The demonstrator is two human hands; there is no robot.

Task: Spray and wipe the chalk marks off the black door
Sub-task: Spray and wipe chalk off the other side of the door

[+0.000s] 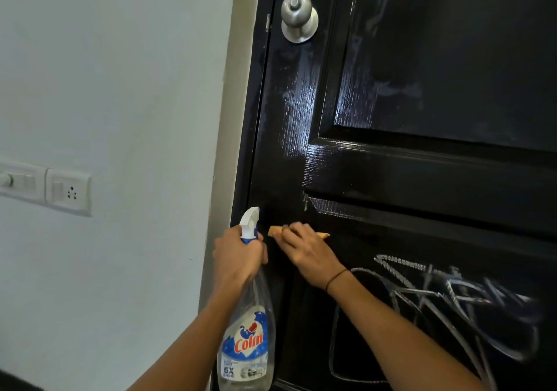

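Gripping the neck of a clear spray bottle (246,324), the left hand (238,258) curls its fingers round it just beside the black door (422,164). The right hand (307,252) presses a tan cloth (275,230) flat against the door's left stile — fingers nearly straight. White chalk marks (452,300) cover the lower panel, right of both hands — a metal doorknob (299,17) sits above.

Head view, close, angled down at door (422,164)
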